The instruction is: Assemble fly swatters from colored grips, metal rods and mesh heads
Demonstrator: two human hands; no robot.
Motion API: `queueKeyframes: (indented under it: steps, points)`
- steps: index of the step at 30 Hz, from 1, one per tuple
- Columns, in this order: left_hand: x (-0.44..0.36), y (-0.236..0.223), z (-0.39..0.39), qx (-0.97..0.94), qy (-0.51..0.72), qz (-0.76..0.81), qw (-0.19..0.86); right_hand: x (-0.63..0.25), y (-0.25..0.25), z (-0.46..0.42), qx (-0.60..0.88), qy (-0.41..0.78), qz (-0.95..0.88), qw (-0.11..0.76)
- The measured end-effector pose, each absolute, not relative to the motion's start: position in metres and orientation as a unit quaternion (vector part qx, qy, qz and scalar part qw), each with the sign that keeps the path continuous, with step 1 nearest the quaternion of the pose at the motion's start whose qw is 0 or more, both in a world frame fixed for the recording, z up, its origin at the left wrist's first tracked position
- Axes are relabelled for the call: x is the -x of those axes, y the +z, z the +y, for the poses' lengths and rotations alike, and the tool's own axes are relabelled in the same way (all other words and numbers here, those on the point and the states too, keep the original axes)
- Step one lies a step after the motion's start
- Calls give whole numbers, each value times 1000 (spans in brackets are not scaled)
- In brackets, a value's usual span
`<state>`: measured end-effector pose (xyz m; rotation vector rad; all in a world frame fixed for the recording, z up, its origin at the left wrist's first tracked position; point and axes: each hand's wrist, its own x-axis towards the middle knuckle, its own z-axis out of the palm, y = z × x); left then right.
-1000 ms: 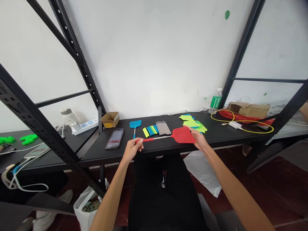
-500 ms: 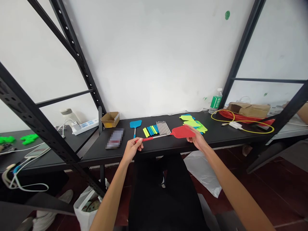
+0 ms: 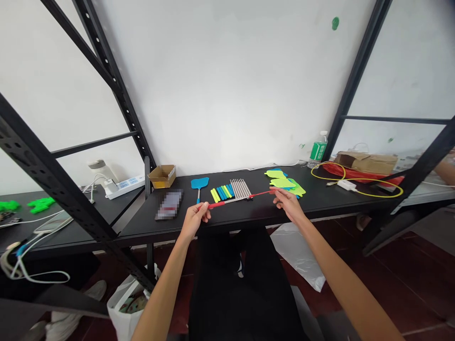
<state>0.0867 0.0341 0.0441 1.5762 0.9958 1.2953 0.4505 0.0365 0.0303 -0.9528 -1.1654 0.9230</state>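
A red fly swatter [image 3: 236,199] stretches level between my hands, its paddle turned edge-on so that only a thin line shows. My left hand [image 3: 196,217] is closed round its red handle. My right hand [image 3: 285,201] pinches the far end of the paddle. Behind it lie a row of grey metal rods [image 3: 241,188] and a row of yellow and blue handle grips [image 3: 222,192]. A blue fly swatter [image 3: 199,183] rests just beyond my left hand. Yellow-green swatter heads [image 3: 282,182], with some blue ones, are heaped beyond my right hand.
On the black table [image 3: 220,225] stand a small cardboard box [image 3: 162,176] and a blurred phone [image 3: 169,204] at left. A water bottle [image 3: 318,149] and a yellow cable [image 3: 377,192] are at right. Black shelf posts [image 3: 117,94] rise on both sides.
The red fly swatter has been turned about its length, from paddle face showing to edge-on. My right hand's grip has shifted to the paddle's end. My left hand stays on the handle.
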Motion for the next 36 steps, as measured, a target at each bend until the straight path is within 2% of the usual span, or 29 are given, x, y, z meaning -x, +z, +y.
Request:
queueKeyframes:
  steps: [19,25,36]
  points:
    - [-88,46,34,-609,525,411,429,-454,22,41,441,381,-518,626]
    - [-89,48,31,-629,520,410,408,-453,27,37,445,397,-513,618]
    - [-88,46,34,-611,529,401,431,-453,30,36,394,447,-503,625]
